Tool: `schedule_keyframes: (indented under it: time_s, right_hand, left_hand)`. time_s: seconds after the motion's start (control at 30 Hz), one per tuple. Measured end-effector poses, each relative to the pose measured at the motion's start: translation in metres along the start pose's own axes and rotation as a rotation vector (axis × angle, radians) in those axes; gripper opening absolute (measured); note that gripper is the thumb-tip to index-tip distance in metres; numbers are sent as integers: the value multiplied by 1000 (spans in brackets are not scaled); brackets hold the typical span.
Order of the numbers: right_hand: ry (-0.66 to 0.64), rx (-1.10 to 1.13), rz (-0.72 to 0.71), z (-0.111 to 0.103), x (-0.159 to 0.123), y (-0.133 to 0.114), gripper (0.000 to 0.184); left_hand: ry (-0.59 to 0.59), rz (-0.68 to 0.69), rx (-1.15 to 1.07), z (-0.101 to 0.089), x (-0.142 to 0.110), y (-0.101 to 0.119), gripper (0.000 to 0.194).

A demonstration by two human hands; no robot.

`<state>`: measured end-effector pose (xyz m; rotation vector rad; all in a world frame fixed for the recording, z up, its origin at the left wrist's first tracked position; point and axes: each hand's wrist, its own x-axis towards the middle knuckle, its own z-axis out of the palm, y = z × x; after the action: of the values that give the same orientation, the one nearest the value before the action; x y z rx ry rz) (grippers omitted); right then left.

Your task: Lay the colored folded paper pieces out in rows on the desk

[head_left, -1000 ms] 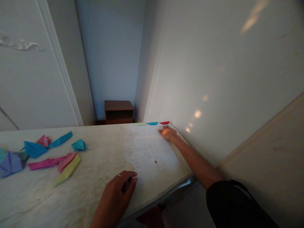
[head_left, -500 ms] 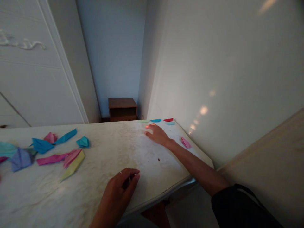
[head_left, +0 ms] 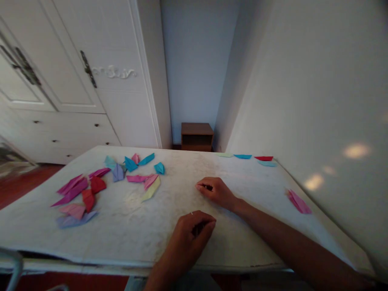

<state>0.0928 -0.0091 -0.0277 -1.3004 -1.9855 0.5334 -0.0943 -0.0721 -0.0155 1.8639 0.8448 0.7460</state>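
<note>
My left hand (head_left: 194,233) rests over the near part of the white table (head_left: 242,238), its thumb and fingertips pressed together with nothing showing between them. Just beyond it is my right hand (head_left: 214,190), closed in a similar pinch and holding nothing I can see. Folded paper pieces lie to the left of both hands: a yellow folded paper (head_left: 151,189), a pink strip (head_left: 136,178) and a teal folded paper (head_left: 159,168) are nearest. Along the far right edge sit a blue folded paper (head_left: 242,156), a red one (head_left: 263,159), a pale green one (head_left: 224,155) and a light blue one (head_left: 266,163).
A heap of red, magenta, pink and lilac folded papers (head_left: 71,190) covers part of the table's left side. One pink folded paper (head_left: 298,202) lies near the right wall (head_left: 327,101). Beyond the table stand a white wardrobe (head_left: 127,109) and a small brown cabinet (head_left: 197,129).
My right hand has drawn back from the far edge papers, and its fingers have gone from apart to pinched. The view has swung left, showing more papers. My left hand keeps its closed shape.
</note>
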Motion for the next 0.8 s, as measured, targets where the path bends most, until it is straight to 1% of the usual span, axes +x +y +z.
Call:
schedule_keyframes:
  time_s: [0.03, 0.1, 0.13, 0.2, 0.27, 0.3, 0.33, 0.4, 0.5, 0.57, 0.63, 0.7, 0.8]
  right_hand:
    - [-3, 12, 2, 0, -1, 0, 20]
    - [-27, 18, -4, 1, -4, -1, 20]
    - [-45, 17, -11, 2, -6, -2, 20]
    - [-78, 19, -25, 3, -8, -4, 21]
    - [-105, 29, -35, 5, -10, -7, 22]
    - [-114, 36, -41, 6, -11, -8, 22]
    - [-122, 44, -46, 6, -12, -9, 23]
    - [-131, 56, -54, 7, -14, -10, 23]
    - [-132, 73, -48, 8, -15, -12, 23]
    - [-124, 101, -28, 7, -15, -13, 23]
    - [-115, 155, 9, 7, -13, -13, 25]
    - [-124, 274, 82, 6, -12, -13, 30]
    - [-163, 617, 228, 5, -10, -16, 38]
  left_hand:
    - [15, 1, 8, -5, 0, 0, 23]
    - [76, 11, 68, -22, 1, -2, 24]
    - [128, 18, 118, -33, 1, -4, 24]
    - [275, 21, 248, -58, 2, -10, 25]
    - [424, -35, 390, -84, 2, -17, 26]
    - [477, -83, 470, -96, 1, -21, 28]
    - [504, -142, 542, -107, 0, -25, 29]
    - [489, -286, 664, -121, -3, -31, 35]
    - [411, -436, 756, -129, -4, -35, 42]
    - [382, -472, 780, -127, -3, -35, 38]
    - [371, -477, 786, -124, 0, -35, 34]
    - [369, -472, 774, -123, 2, -35, 30]
    - [346, -445, 726, -126, 1, -37, 28]
